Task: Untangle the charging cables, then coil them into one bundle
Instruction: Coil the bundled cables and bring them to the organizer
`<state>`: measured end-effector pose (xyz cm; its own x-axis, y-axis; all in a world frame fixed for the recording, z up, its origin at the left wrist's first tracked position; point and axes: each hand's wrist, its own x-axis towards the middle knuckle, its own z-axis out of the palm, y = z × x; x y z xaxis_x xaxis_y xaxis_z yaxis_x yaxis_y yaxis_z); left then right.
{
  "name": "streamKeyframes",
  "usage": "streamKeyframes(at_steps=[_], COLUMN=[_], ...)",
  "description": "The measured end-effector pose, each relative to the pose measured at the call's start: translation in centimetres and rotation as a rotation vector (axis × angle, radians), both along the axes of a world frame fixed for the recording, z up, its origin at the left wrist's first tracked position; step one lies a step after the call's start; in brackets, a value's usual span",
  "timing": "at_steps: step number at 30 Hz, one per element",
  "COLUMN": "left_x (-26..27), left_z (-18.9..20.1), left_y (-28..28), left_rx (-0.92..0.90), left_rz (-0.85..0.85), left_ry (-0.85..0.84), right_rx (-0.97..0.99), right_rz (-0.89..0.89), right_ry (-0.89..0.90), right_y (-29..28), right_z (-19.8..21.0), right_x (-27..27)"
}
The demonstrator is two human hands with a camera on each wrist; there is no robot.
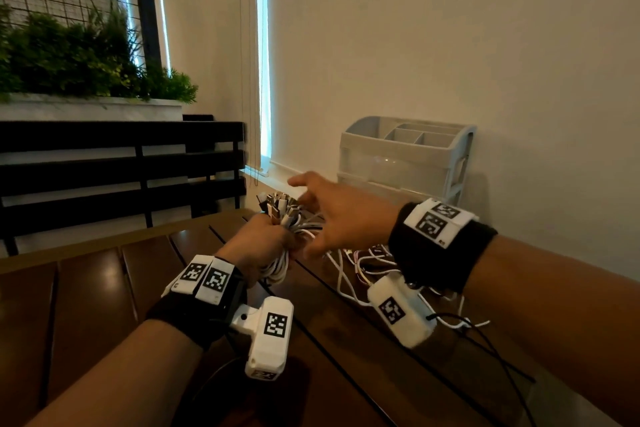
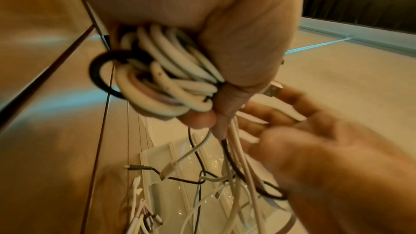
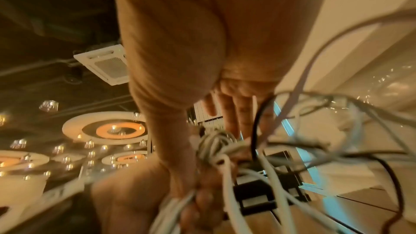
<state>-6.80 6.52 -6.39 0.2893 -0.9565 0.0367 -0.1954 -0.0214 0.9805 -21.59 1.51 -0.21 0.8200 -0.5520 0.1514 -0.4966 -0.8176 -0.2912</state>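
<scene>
Dark slatted table [image 1: 104, 274] – pale wall [image 1: 450, 45] behind.

Bare forearms, no sleeves. Black wristband behind each of the hands: left band [image 1: 194, 315], right band [image 1: 440, 246]. White fiducial tag plates on top of both. White tagged camera pod under left wrist [image 1: 268, 336] and right wrist [image 1: 401, 312]; thin black lead off right pod.

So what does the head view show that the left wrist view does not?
Only the head view shows the plug ends fanning up above the left hand, and the grey organizer by the wall.

Only the left wrist view shows the coiled loops hanging below the curled fingers.

Both show the open right hand beside the bundle and loose cables trailing down.
</scene>
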Motion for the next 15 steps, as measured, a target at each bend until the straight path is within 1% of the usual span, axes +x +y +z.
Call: streamKeyframes(at_steps=[1, 2, 5, 9, 12, 15], left_x=[0.0, -0.1, -0.3, -0.5, -0.5, -0.3], left_z=[0.1, 0.1, 0.1, 0.0, 0.1, 0.1], left_y=[0.1, 0.2, 0.3, 0.1, 0.2, 0.2], left_rx=[-0.012, -0.023, -0.030, -0.041, -0.010, 0.008], left_rz=[-0.021, -0.045, -0.114, -0.228, -0.257, -0.221], left_ry=[0.021, 0.045, 0.128, 0.288, 0.297, 0.219], right_rx=[-0.034, -0.077, -0.170, -0.263, -0.291, -0.349], right_rz=[-0.013, -0.024, -0.001, 0.057, 0.048, 0.013], right_ry=[0.095, 0.132, 0.111, 0.165, 0.179, 0.234], right_y=[-0.3, -0.8, -2.4, -3.0, -3.1, -3.5], right_z=[-0.7, -1.3, -1.5, -0.8, 0.1, 0.4], right_x=[0.4, 0.5, 0.2, -0.5, -0.8, -1.1])
